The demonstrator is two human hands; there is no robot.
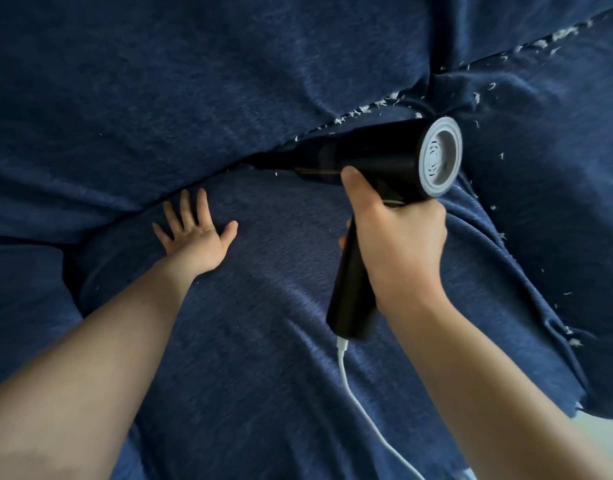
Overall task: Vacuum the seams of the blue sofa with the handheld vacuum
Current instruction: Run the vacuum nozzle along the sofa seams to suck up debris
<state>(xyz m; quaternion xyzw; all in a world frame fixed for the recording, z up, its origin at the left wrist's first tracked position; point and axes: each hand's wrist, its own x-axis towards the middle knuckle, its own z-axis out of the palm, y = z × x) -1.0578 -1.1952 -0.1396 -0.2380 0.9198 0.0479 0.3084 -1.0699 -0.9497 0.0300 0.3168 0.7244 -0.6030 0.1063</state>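
Right hand: grips handheld vacuum, nozzle buried in the seam.
Left hand: flat, fingers spread, pressing seat cushion to open seam.

**Seam crowded at centre, open cushion below**

The vacuum plugs the seam mid-frame, with the left hand flat just beneath it. White scraps line the upper-right stretch. The white cord trails across the lower centre; bare seat cushion lies open between the forearms.

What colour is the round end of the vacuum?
The round end of the black vacuum is light grey, seen best in the head view.
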